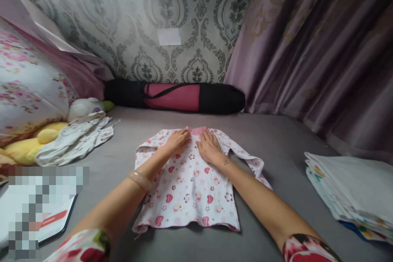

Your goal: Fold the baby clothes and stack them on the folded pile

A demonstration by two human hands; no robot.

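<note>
A small white long-sleeved shirt point(192, 184) with red hearts and flowers lies spread on the grey sheet, its pink collar point(198, 131) pointing away from me. My left hand point(178, 140) rests flat on the shirt just left of the collar, fingers stretched out. On the other side of the collar, my right hand point(209, 146) also lies flat with its fingers extended. Neither hand grips the fabric. The right sleeve point(250, 159) reaches out past my forearm; the left sleeve is partly hidden behind my left arm.
A black and pink roll bag point(172, 96) lies along the patterned wall. Folded cloths point(350, 188) are stacked at the right. On the left are a crumpled white garment point(80, 139), a yellow plush point(27, 147), a floral pillow point(27, 86) and a blurred flat object point(58, 221). Curtains hang at the right.
</note>
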